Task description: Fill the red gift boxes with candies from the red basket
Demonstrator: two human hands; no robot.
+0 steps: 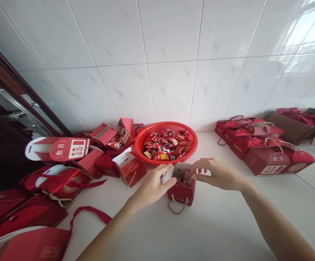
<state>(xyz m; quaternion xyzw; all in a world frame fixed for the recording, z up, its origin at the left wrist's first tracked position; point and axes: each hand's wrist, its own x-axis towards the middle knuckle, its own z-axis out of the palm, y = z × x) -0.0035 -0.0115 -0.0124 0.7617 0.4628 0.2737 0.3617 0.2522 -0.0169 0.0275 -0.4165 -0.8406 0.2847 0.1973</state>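
Note:
A small red box (181, 192) with a rope handle stands upright on the white surface, its top flaps raised and wrapped pieces partly visible inside. My left hand (153, 183) is at the box's left side, thumb and fingers apart around the white left flap. At the right side, my right hand (214, 174) has its fingertips at the top edge, with thumb and fingers apart. Just behind the box sits a round red plastic basket (139, 143) holding many red-wrapped sweets (168, 145).
Many red boxes (87, 159), some open and some with ribbons, lie piled on the left. Closed red boxes (266, 159) stand in a group at right, near a cardboard box (290, 128). A tiled wall (171, 87) rises behind; a door handle is at far left.

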